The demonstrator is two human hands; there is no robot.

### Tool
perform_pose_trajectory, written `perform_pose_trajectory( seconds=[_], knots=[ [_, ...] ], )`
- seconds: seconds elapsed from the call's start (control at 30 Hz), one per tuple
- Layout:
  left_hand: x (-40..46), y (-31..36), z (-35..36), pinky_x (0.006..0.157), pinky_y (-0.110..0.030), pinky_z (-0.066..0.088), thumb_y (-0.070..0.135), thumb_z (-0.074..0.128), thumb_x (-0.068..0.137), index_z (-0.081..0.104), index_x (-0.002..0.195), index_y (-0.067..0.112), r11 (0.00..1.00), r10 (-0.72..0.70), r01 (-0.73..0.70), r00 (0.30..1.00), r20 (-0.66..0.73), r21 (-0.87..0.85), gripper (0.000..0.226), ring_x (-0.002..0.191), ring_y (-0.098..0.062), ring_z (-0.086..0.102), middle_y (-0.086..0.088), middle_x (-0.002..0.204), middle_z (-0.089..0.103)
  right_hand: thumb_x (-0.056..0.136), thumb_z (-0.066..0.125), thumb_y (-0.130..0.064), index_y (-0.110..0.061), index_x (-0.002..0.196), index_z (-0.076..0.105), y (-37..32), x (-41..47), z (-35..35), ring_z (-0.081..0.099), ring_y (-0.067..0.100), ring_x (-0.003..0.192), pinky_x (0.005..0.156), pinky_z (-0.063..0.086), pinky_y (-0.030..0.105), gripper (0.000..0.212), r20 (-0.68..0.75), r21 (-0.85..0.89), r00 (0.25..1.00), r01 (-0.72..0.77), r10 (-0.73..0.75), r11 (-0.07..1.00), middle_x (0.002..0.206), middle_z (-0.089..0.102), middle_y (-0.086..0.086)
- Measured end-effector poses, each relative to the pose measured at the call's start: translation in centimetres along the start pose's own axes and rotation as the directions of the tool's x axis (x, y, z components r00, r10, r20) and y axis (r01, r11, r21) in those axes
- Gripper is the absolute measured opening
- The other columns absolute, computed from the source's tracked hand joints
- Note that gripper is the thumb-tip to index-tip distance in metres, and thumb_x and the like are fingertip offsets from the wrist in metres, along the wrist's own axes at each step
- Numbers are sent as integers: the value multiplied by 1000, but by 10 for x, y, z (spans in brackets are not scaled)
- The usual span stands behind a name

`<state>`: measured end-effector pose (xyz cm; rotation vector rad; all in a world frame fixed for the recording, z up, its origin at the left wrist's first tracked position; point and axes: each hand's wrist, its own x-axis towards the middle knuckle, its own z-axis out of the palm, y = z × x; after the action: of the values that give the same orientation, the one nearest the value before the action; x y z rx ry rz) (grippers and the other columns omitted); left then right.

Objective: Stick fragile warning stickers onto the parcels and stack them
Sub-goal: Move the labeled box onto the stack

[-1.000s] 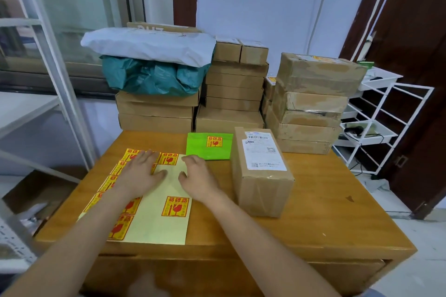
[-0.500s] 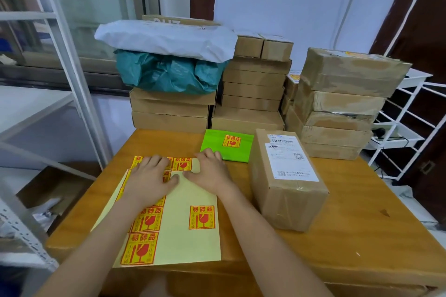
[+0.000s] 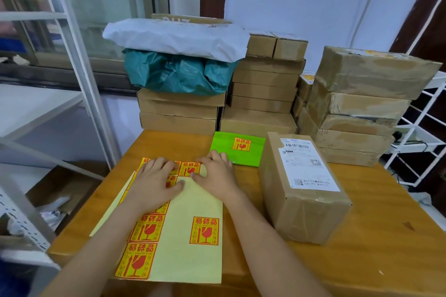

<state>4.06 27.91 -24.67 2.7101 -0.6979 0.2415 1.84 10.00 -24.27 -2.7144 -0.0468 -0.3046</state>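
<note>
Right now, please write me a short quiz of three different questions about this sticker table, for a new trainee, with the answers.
1. True or false: the green parcel already carries a fragile sticker.
2. Multiple choice: what do both hands rest on? A) the brown box B) the sticker sheet C) the teal bag
3. Fill in: the brown box with the white shipping label stands to the ___ of the sticker sheet.

Key
1. True; a red and yellow sticker shows on its top.
2. B; the left hand and right hand lie on the sheet's far end.
3. Right.
</note>
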Motion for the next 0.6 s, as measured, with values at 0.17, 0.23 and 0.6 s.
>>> perform_pose_trajectory(
  seconds=[0.17, 0.23, 0.6],
  knots=[
    [-1, 2, 0, 115, -37, 13, 72, 10, 63, 42, 134, 27, 1000, -21, 21, 999, 33, 7, 90, 127, -11, 27, 10, 130, 40, 88, 63, -36, -19, 124, 60, -3, 0, 0, 41, 20, 117, 99, 36, 37, 39, -8, 126, 1000, 22, -21, 992, 119, 53, 2],
    [0, 1, -1, 114, -37, 14, 73, 12, 62, 40, 138, 26, 999, -27, 28, 999, 46, -23, 94, 127, -12, 27, 9, 133, 39, 88, 64, -31, -18, 121, 61, -5, 0, 0, 43, 20, 116, 98, 39, 37, 35, -12, 167, 1000, 21, -19, 986, 118, 55, 2],
    [3, -2, -1, 103, -29, 24, 63, 35, 73, 41, 140, 27, 991, -52, 59, 997, 62, -121, 77, 124, -10, 28, 10, 133, 39, 86, 66, -15, -13, 99, 61, -9, -4, 1, 51, 20, 104, 90, 45, 39, 14, -43, 249, 998, 55, -46, 967, 107, 57, 4]
  ],
)
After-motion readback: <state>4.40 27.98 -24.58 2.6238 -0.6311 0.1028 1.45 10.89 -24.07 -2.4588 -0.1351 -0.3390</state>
